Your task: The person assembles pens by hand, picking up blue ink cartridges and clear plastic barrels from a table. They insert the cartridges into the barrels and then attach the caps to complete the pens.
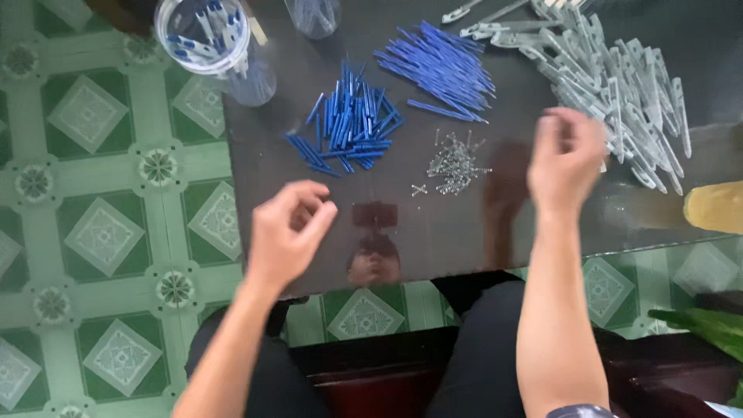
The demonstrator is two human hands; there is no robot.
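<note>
Fingers on the left hand (286,236) are curled loosely, thumb and forefinger close together over the dark glass tabletop (433,224), and honestly I can't tell if anything tiny is pinched between them. The right hand (563,159) is a bit blurred, its fingers bent down at the edge of the heap of grey plastic pieces (619,85); whether it has hold of one is hard to make out, since the back of the hand covers the fingertips.

Between the two hands sits a small pile of little metal springs (455,164), with one or two strays just beside it. Further up there's a messy pile of short blue sticks (350,124), and next to it a neater bunch of longer blue sticks (441,68). The grey heap runs off the top edge, so you can't see how far it goes.

Top left is a clear plastic cup (203,35) with white and blue bits inside, partly cut off, and another clear cup (313,15) near it, mostly out of frame. A yellowish thing (716,207) pokes in at the right edge, too cropped to identify. The glass reflects the person's head, and a green patterned floor (101,232) shows on the left.
</note>
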